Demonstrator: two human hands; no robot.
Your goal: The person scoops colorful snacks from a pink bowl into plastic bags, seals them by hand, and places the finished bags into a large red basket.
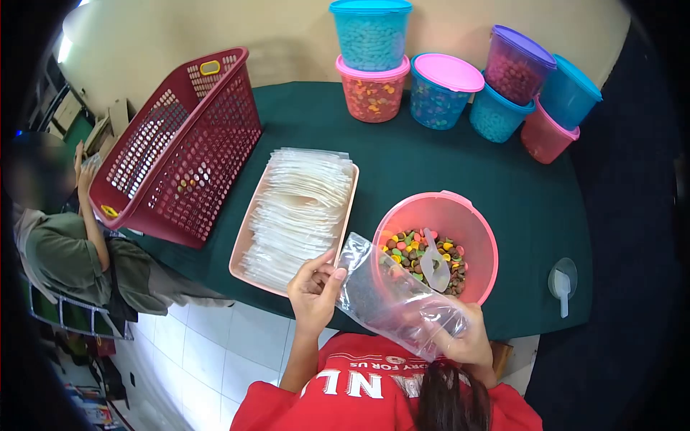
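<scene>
A clear plastic bag [392, 298] is stretched between my two hands, over the front edge of the table. My left hand [316, 287] pinches its upper left end between thumb and fingers. The other end is gripped by my right hand [460, 337], partly seen through the film. Behind the bag stands a pink bucket [483, 244] of colourful round candies [413, 251], with a translucent scoop [433, 266] lying on them. A pink tray [244, 244] left of the bucket holds many stacked clear bags [302, 208].
A maroon basket [194, 158] stands at the left of the green table [381, 158]. Several lidded tubs [440, 90] line the back. A small bowl with a white scoop [563, 284] sits at the right edge. Another person [65, 251] is at far left.
</scene>
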